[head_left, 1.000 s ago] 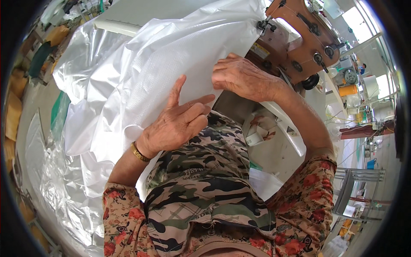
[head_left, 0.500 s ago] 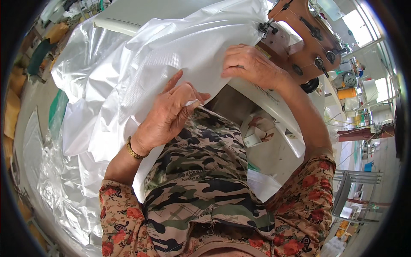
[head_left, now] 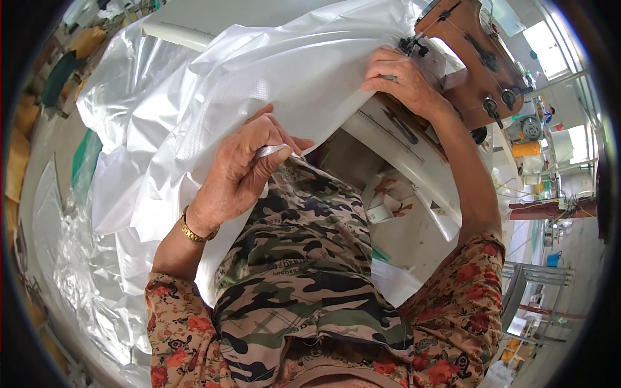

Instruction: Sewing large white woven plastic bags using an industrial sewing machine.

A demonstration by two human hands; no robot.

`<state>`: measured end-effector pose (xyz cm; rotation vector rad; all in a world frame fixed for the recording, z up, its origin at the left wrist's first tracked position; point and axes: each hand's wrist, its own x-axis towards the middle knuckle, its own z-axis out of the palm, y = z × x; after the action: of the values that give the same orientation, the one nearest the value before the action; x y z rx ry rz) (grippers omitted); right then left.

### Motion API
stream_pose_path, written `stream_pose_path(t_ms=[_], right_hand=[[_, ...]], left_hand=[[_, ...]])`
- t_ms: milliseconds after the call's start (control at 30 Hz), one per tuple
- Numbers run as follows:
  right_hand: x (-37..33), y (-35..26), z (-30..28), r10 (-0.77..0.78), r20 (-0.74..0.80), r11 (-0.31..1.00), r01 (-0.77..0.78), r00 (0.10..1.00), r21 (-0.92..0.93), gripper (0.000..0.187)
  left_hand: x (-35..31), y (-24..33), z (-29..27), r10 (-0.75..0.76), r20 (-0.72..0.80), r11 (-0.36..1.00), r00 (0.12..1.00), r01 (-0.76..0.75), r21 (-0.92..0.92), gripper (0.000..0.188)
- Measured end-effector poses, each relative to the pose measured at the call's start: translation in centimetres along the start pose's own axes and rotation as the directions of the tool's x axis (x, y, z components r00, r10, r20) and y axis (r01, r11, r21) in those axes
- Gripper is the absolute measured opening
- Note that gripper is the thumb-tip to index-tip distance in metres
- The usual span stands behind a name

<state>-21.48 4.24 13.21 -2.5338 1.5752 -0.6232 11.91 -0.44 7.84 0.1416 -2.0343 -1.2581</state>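
Observation:
A large sheet of shiny white woven plastic spreads in folds over the table and hangs down at the left. My left hand pinches its near edge between thumb and fingers, just above my lap. My right hand grips the same edge farther along, its fingers curled over the sheet and their tips partly hidden. Close beside that hand is the presser foot area of a brown sewing machine. Between both hands the sheet's edge runs fairly straight.
A pale table edge with a ruler strip lies under my right forearm. Below it is an open space with a small white container. Crumpled clear plastic covers the floor at left. A grey metal stand is at right.
My right hand has moved up and right along the edge, closer to the presser foot. The left hand has shifted slightly left, still pinching the sheet. More of the machine's base shows.

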Motion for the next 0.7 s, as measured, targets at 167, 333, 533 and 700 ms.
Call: stream_pose_path(t_ms=[167,333,533,700], right_hand=[[-0.2,0.7,-0.6,-0.017,-0.04,0.989,0.011,0.999,-0.147,0.02],[-0.5,1.8,-0.9,0.046,-0.042,0.999,-0.046,0.998,0.003,0.018],[-0.4,2.4,-1.1,0.174,-0.052,0.98,-0.168,0.983,0.102,0.02],[-0.1,3.1,-0.9,0.142,-0.066,0.99,-0.141,0.988,0.021,0.028]], left_hand=[[0.2,0.0,-0.1,0.003,-0.039,0.997,0.999,-0.006,-0.078,0.011],[1.0,0.5,-0.7,0.019,-0.045,0.995,0.999,-0.024,-0.101,0.011],[1.5,0.7,-1.5,0.03,-0.091,0.992,0.995,-0.041,-0.119,0.012],[1.0,0.5,-1.4,0.0,-0.082,0.999,0.997,-0.004,-0.042,0.015]])
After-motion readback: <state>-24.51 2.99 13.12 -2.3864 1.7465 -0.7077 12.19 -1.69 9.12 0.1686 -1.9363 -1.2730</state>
